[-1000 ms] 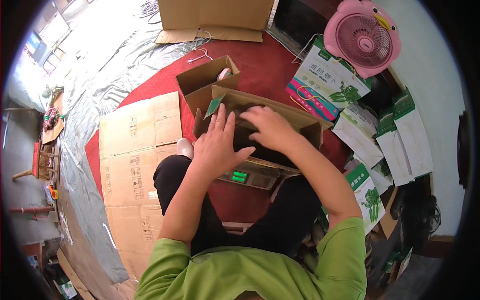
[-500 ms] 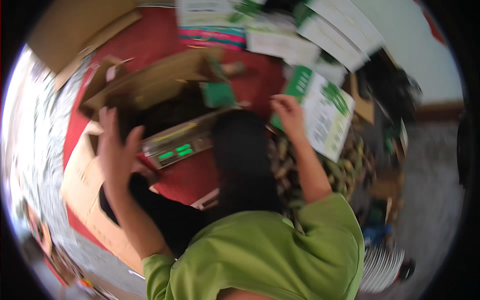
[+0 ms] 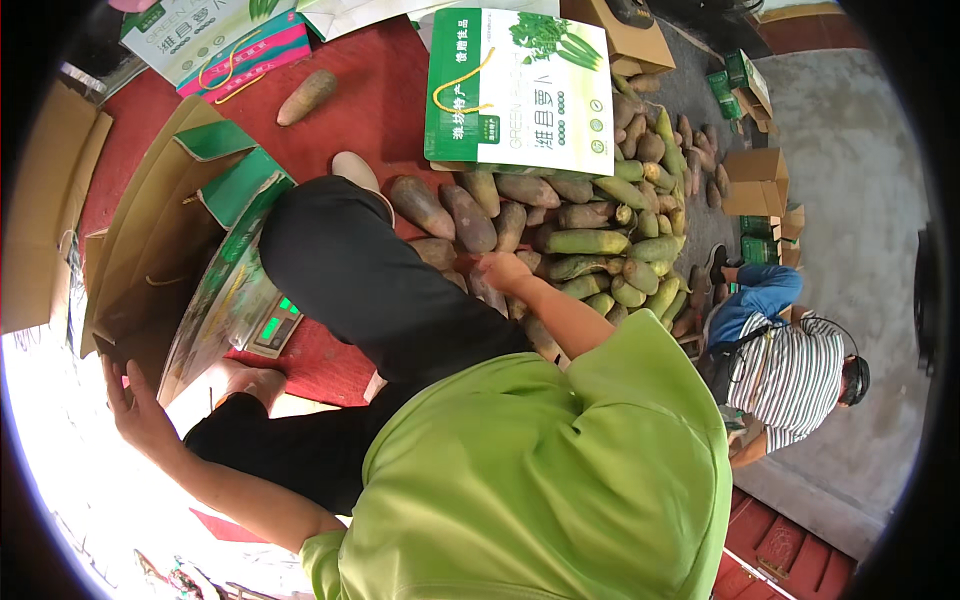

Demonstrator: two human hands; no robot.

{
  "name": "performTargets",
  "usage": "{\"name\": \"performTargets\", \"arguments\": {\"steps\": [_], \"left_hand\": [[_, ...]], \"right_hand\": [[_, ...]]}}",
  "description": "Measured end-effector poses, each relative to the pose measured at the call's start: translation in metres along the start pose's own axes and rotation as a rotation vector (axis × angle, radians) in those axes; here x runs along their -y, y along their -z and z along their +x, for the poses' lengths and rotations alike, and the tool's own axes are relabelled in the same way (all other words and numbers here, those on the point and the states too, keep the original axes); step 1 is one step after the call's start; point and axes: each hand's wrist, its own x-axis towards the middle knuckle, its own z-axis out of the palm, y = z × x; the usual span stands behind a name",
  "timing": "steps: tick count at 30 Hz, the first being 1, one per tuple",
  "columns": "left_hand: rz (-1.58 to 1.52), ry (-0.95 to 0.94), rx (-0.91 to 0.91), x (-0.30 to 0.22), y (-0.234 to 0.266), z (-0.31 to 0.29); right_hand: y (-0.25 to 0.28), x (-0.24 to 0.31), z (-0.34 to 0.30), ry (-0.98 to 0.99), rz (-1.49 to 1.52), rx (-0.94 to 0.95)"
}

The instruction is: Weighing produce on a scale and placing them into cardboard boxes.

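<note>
My left hand (image 3: 145,420) is beside the near corner of an open brown carton (image 3: 150,240), fingers spread and holding nothing. The carton has green and white outer flaps and stands on a scale (image 3: 272,328) with lit green digits. My right hand (image 3: 503,272) reaches down into a pile of soil-stained green radishes (image 3: 585,242). Its fingertips are at a muddy radish (image 3: 486,296), mostly hidden, so I cannot see whether they grip it. A single radish (image 3: 307,97) lies apart on the red floor covering.
A white and green printed carton (image 3: 540,90) lies across the pile's far side. Pink and white gift cartons (image 3: 245,60) stand at far left. Another person in a striped shirt (image 3: 785,375) sits or crouches at right, near small brown boxes (image 3: 756,182). My black-trousered knee (image 3: 330,240) separates scale from pile.
The view has swung toward the radish pile. My right hand has gone from beside the printed carton down to the radishes. My left hand stays by the open carton, now at its near corner.
</note>
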Motion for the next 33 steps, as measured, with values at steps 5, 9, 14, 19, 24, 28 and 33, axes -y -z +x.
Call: {"name": "performTargets", "arguments": {"steps": [5, 9, 14, 19, 24, 28, 33], "left_hand": [[-0.093, 0.014, -0.037, 0.015, 0.000, 0.003], [-0.100, 0.019, -0.045, 0.010, 0.003, -0.003], [-0.128, -0.007, 0.008, 0.010, 0.005, -0.008], [-0.004, -0.001, 0.012, -0.020, 0.005, -0.012], [-0.014, 0.029, 0.066, -0.032, 0.017, -0.018], [0.035, 0.053, 0.118, -0.031, 0.019, -0.020], [0.062, -0.062, 0.097, -0.027, 0.020, -0.023]], "right_hand": [[0.050, -0.016, -0.006, -0.203, -0.282, -0.070], [0.101, -0.016, -0.011, -0.280, -0.548, -0.062], [0.094, -0.052, -0.022, -0.224, -0.820, 0.099], [0.076, -0.062, -0.022, -0.231, -0.800, 0.158], [0.059, -0.077, -0.016, -0.091, -0.917, 0.149], [0.075, -0.062, -0.023, -0.037, -0.914, 0.211], [0.106, -0.050, -0.025, 0.012, -0.752, 0.061]]}}
